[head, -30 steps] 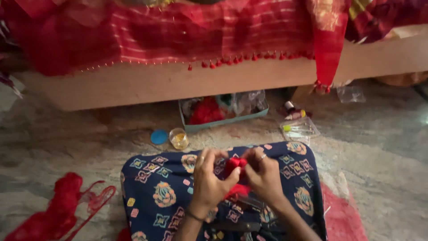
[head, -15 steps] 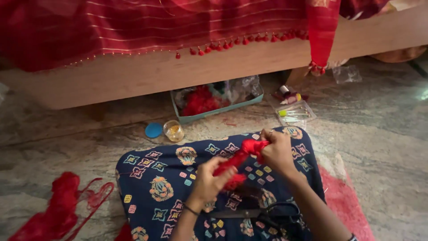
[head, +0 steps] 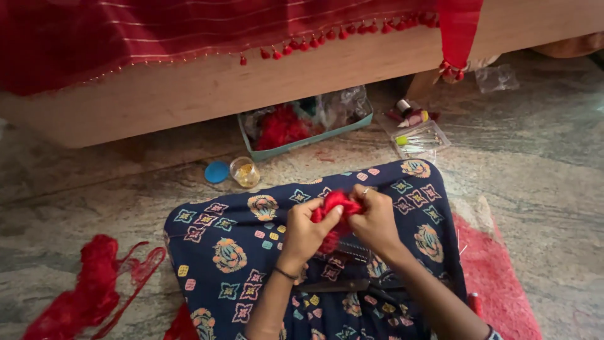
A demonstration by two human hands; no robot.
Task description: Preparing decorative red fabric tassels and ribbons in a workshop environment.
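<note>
Pinching a red tuft [head: 335, 203] from both sides, the left hand [head: 306, 232] and right hand [head: 376, 220] meet over the patterned lap cloth [head: 233, 252]; fingers of each are clamped on the tuft, which sits between them above the cloth's middle. Scissors [head: 352, 285] lie on the cloth just below the hands. Beyond the cloth's far edge stand a small jar [head: 244, 171] and blue lid [head: 216, 171], with a tray [head: 302, 141] of red material farther off. Red netting [head: 94, 289] lies left of the cloth.
</note>
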